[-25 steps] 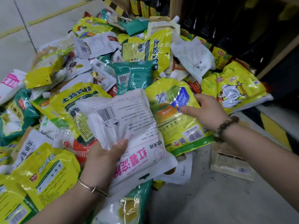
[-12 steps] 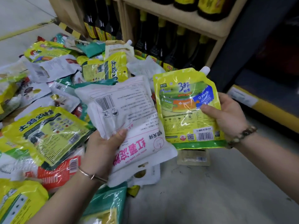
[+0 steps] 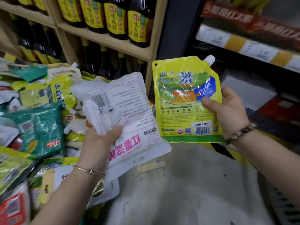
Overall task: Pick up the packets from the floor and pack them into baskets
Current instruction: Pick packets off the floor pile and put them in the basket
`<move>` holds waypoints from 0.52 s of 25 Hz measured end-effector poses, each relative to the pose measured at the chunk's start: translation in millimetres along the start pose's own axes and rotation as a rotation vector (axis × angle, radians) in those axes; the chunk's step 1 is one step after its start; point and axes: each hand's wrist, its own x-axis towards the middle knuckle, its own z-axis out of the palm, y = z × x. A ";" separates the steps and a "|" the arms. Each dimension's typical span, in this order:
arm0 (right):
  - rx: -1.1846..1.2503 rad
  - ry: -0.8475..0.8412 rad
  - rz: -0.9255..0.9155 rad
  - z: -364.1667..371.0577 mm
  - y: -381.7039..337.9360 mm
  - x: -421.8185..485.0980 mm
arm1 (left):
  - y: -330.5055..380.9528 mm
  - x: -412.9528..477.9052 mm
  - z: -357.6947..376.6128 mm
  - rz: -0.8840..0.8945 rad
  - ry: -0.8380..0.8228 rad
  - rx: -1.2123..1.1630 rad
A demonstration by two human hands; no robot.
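Left hand (image 3: 99, 140) raised, palm up, thumb clamped over the face of one white packet (image 3: 125, 111) with pink lettering, printed side up and tilted. Right hand (image 3: 227, 111) holds one yellow spouted pouch (image 3: 186, 101) upright by its right edge, thumb across the front, white cap at top right. Two packets held in total, both lifted above the concrete floor (image 3: 186, 184). Pile of packets (image 3: 40, 114) on the floor to the left; too blurred to count. At least four dark bottles (image 3: 113, 18) on the upper wooden shelf.
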 end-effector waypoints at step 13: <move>-0.127 0.111 -0.172 -70.7 -79.5 -18.7 | 21.1 -25.0 76.2 0.085 -0.204 0.015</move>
